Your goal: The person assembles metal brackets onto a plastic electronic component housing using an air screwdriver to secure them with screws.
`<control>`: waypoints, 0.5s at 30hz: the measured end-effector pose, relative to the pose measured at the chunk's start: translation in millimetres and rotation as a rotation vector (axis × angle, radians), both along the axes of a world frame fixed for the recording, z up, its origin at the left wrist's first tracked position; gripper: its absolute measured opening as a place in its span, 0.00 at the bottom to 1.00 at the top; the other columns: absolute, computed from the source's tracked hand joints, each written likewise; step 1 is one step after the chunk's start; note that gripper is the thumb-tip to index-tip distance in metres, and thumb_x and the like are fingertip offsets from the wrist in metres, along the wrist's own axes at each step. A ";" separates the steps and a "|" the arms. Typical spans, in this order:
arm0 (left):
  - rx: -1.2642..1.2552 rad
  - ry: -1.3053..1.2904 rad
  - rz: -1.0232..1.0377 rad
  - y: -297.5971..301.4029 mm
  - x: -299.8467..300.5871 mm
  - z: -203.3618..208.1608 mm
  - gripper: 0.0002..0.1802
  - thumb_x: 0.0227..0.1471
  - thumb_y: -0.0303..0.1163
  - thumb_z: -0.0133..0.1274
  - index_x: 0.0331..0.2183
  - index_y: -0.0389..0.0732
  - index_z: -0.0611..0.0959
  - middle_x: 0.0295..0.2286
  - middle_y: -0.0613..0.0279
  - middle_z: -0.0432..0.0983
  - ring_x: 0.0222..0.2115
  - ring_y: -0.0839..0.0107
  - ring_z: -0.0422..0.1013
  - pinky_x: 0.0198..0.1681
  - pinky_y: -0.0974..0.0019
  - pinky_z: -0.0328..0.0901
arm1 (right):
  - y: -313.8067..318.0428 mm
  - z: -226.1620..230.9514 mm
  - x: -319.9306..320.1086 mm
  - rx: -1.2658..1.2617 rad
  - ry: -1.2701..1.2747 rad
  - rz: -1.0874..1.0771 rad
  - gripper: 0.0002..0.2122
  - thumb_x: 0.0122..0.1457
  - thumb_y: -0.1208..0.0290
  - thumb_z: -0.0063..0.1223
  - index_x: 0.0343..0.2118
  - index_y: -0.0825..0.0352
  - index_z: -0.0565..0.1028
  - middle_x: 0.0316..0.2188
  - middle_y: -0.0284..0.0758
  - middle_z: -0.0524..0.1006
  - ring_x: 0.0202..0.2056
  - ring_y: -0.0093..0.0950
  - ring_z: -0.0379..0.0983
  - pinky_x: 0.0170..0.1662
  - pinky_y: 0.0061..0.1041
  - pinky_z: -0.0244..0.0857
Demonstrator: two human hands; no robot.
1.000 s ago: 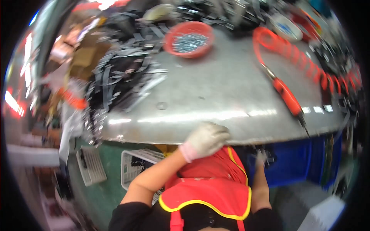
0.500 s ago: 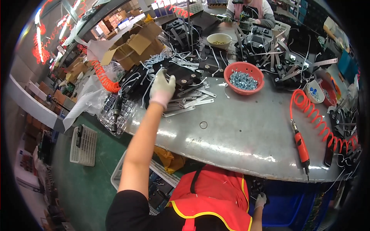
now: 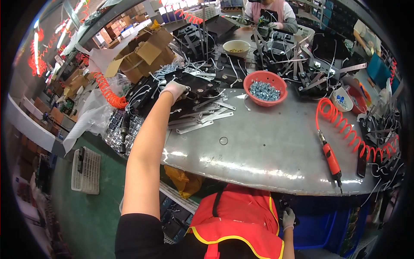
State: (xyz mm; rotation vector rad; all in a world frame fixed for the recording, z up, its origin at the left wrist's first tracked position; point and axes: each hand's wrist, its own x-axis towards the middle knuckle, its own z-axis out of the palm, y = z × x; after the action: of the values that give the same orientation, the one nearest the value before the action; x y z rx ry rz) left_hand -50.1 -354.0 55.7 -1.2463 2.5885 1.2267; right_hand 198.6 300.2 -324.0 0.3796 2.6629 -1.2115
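Reaching over the table's far left side, my left hand (image 3: 175, 90), in a pale glove, has its fingers curled on a dark part (image 3: 196, 96) at the near edge of the stacked black panels (image 3: 192, 81). Its fingertips are partly hidden. Flat metal strips (image 3: 205, 120) lie loose just nearer than the hand. Low beside the red apron (image 3: 235, 213), below the table edge, my gloved right hand (image 3: 288, 218) is closed around something dark that I cannot make out.
A red bowl of screws (image 3: 265, 88) stands mid-table. A red power screwdriver (image 3: 331, 159) on a coiled hose lies right; a dark screwdriver (image 3: 124, 133) is at left. Black assemblies (image 3: 319, 64) crowd the far right. A blue bin (image 3: 312, 224) sits below. A person (image 3: 271, 17) works opposite.
My left hand has gone from spread fingers above the black panels to curled fingers on a dark part there. My right hand has risen slightly. The whole view has shifted a little.
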 end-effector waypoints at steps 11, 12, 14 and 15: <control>-0.213 0.274 0.016 -52.1 0.9 -10.8 0.18 0.45 0.32 0.51 0.40 0.35 0.78 0.36 0.47 0.77 0.39 0.57 0.73 0.44 0.62 0.65 | -27.6 61.7 -29.4 -0.058 0.124 0.146 0.10 0.54 0.77 0.48 0.37 0.74 0.74 0.33 0.47 0.77 0.36 0.40 0.75 0.42 0.31 0.66; -0.166 0.339 -0.006 -32.3 2.4 1.7 0.17 0.45 0.32 0.51 0.39 0.35 0.78 0.33 0.50 0.77 0.35 0.60 0.73 0.41 0.64 0.65 | -28.2 67.7 -25.6 -0.055 0.115 0.132 0.10 0.54 0.77 0.48 0.37 0.74 0.74 0.33 0.47 0.77 0.36 0.40 0.75 0.42 0.31 0.66; -0.123 0.397 -0.019 1.3 21.5 28.7 0.16 0.45 0.31 0.51 0.39 0.36 0.78 0.29 0.52 0.76 0.31 0.63 0.73 0.38 0.65 0.65 | -28.0 84.0 -20.9 -0.173 0.081 0.147 0.09 0.55 0.77 0.47 0.37 0.75 0.74 0.31 0.43 0.78 0.34 0.33 0.75 0.40 0.28 0.67; -0.307 0.524 -0.134 15.3 35.2 39.0 0.16 0.45 0.31 0.52 0.39 0.37 0.78 0.27 0.54 0.76 0.29 0.65 0.72 0.36 0.66 0.65 | -29.7 95.9 -22.6 -0.174 0.075 0.153 0.09 0.55 0.77 0.47 0.37 0.75 0.74 0.31 0.43 0.78 0.34 0.33 0.75 0.40 0.28 0.67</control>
State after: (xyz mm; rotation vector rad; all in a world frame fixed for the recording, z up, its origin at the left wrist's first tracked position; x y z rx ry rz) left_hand -14.9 -338.6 94.7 -0.8409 3.2734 1.3110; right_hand 176.0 270.5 -228.1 0.1035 2.5657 -1.4196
